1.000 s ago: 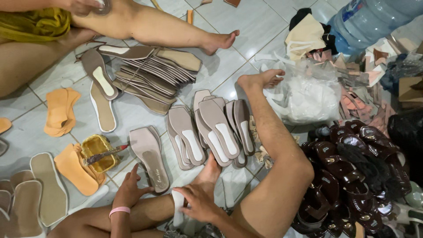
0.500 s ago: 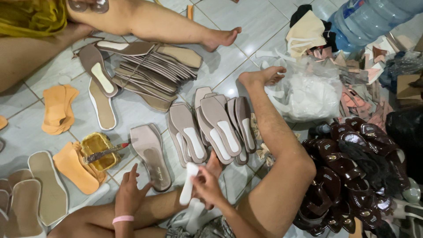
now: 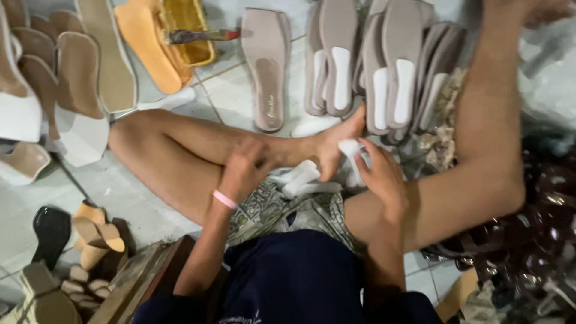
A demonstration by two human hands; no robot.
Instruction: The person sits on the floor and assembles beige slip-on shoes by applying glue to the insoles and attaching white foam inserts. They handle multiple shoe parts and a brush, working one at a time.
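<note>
The view has dipped down since a moment ago, so the person's lap and folded legs now fill the middle. The right hand (image 3: 381,174) has come in close to the foot and pinches a small white piece (image 3: 351,150) between its fingers. The left hand (image 3: 246,168) rests curled on the shin, with a pink band on its wrist. More white strips (image 3: 300,179) lie just beside the foot. On the tiled floor (image 3: 231,90) ahead lie grey soles (image 3: 384,66) in a row, one single sole (image 3: 268,66), and a yellow glue tub (image 3: 186,33) with a brush.
</note>
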